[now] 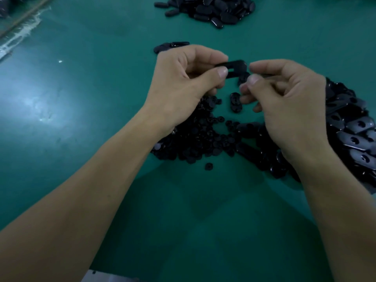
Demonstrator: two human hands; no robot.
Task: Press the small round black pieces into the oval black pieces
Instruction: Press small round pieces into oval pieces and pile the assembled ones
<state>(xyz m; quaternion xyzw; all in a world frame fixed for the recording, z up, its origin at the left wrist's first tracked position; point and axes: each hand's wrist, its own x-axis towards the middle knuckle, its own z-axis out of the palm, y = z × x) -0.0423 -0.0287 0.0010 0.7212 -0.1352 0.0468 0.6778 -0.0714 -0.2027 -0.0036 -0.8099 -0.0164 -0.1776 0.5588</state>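
Green mat (81, 98), dim light, glare patch on the left side. Left hand (179, 84) raised over the mat, thumb and forefinger pinching one end of an oval (236, 66), other fingers curled under; the oval lies about level with its slot facing up. Right hand (289, 98) is at the oval's free end, all fingers curled, thumb and forefinger pinched on a small piece (244, 76). It's blurred, so can't tell whether it's seated in the oval. Round-piece pile (193, 139) is under and between the wrists, with one stray round (208, 166) just in front of it. Holed-oval pile (356, 135) is under the right hand and out to the right edge. Loose oval (236, 102) on the mat between the hands. Two ovals (171, 46) just beyond the left knuckles. Far pile (203, 9) at the top edge. Crumpled clear plastic (18, 35) top left.
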